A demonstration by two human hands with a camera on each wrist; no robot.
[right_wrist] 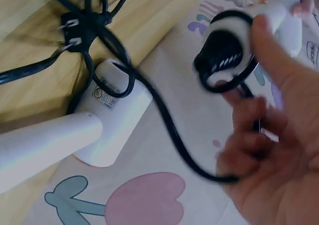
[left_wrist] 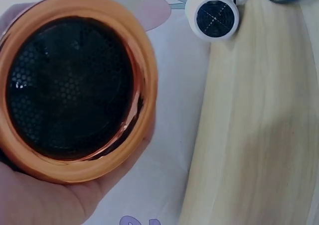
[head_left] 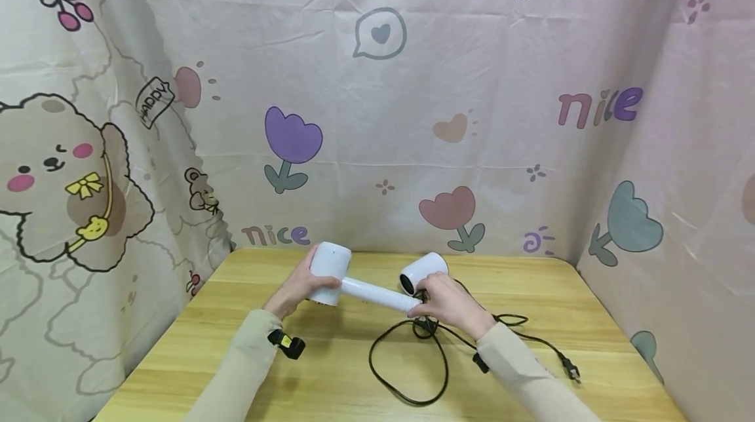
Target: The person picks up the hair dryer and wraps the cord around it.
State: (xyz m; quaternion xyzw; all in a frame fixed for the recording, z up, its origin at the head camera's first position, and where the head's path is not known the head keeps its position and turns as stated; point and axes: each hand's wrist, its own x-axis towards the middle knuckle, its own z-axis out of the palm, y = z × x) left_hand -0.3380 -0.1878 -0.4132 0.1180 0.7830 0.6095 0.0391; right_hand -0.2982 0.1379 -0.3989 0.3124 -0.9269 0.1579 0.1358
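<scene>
My left hand (head_left: 299, 286) grips the head of a white hair dryer (head_left: 331, 265), raised over the table with its handle (head_left: 377, 294) slanting down to the right. In the left wrist view, the dryer's copper-coloured rim (left_wrist: 145, 70) surrounds a dark mesh, with my left hand (left_wrist: 55, 200) behind and below it. At the handle's end is my right hand (head_left: 453, 304). The right wrist view shows a black cord (right_wrist: 172, 130) looped round that end and passing into the curled fingers of my right hand (right_wrist: 279, 145), the thumb against the handle.
A second white hair dryer (head_left: 426, 269) lies at the back, right of centre, its head beside my right hand. Black cord loops (head_left: 408, 402) spread over the wooden table (head_left: 342, 376), and a plug (head_left: 571, 369) lies to the right. A patterned cloth (head_left: 377, 134) hangs behind.
</scene>
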